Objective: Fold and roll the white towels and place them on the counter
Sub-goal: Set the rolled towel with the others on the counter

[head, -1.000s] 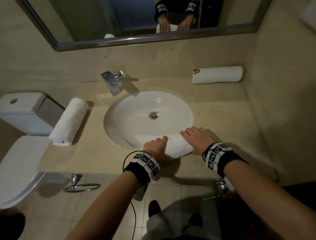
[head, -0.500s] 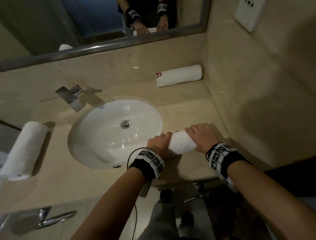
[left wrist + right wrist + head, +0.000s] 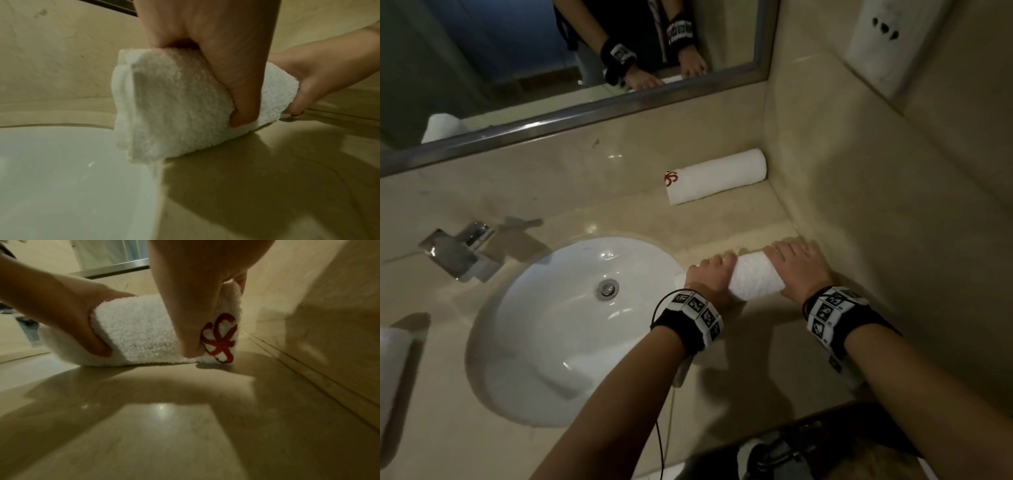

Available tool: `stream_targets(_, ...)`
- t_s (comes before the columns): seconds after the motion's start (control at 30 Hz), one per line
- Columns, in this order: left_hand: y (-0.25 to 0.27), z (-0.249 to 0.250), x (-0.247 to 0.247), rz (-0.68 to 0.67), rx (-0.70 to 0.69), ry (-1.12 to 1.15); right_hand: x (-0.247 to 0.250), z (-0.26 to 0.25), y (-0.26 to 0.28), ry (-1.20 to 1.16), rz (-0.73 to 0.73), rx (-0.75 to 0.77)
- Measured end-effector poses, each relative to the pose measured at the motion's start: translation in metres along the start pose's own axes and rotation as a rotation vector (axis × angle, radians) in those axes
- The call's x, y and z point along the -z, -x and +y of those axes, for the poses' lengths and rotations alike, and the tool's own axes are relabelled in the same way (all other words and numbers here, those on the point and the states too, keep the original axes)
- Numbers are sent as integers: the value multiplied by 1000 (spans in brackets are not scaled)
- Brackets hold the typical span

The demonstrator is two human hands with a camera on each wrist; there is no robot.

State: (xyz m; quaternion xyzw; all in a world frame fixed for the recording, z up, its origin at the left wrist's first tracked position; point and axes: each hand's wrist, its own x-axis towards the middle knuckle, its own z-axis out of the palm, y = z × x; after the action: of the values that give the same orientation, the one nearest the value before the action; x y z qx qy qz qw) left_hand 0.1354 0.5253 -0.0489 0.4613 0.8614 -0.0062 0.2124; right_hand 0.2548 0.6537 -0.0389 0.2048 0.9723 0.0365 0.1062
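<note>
A rolled white towel [image 3: 755,279] lies on the beige counter [image 3: 774,346] to the right of the sink, close to the side wall. My left hand [image 3: 709,274] grips its left end, which overhangs the basin rim [image 3: 164,104]. My right hand [image 3: 796,265] grips its right end, where a red emblem [image 3: 220,339] shows. Both thumbs curl round the front of the roll [image 3: 141,332]. A second rolled towel [image 3: 717,176] with a red emblem rests at the back right corner. Part of a third roll [image 3: 393,370] shows at the far left edge.
The white sink basin [image 3: 544,346] fills the counter's middle, with a chrome tap [image 3: 457,251] behind it. A mirror [image 3: 551,68] runs along the back wall. The side wall [image 3: 876,205] stands just right of my right hand, with a socket plate [image 3: 883,44] above.
Both hands have carried the rolled towel from the front rim of the sink to the right, onto the counter beside the side wall. The view has swung right.
</note>
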Motion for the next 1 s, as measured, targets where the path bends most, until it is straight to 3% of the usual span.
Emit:
stream_targets(0.1, -18, -5, 7, 6, -13, -2, 1, 5, -14, -5, -24, -42)
stream_targets(0.3, -54, -19, 19, 62, -62, -6, -11, 12, -57, -35, 103, -120)
stream_targets(0.5, -82, -25, 27, 117, -62, -63, -10, 17, -88, -64, 137, -84)
stream_targets(0.77, -86, -42, 29, 160, -75, 79, -13, 26, -105, -154, 183, -44)
stream_targets(1.0, -69, -103, 21, 102, 164, 420, -8, 27, -107, -165, 165, -55)
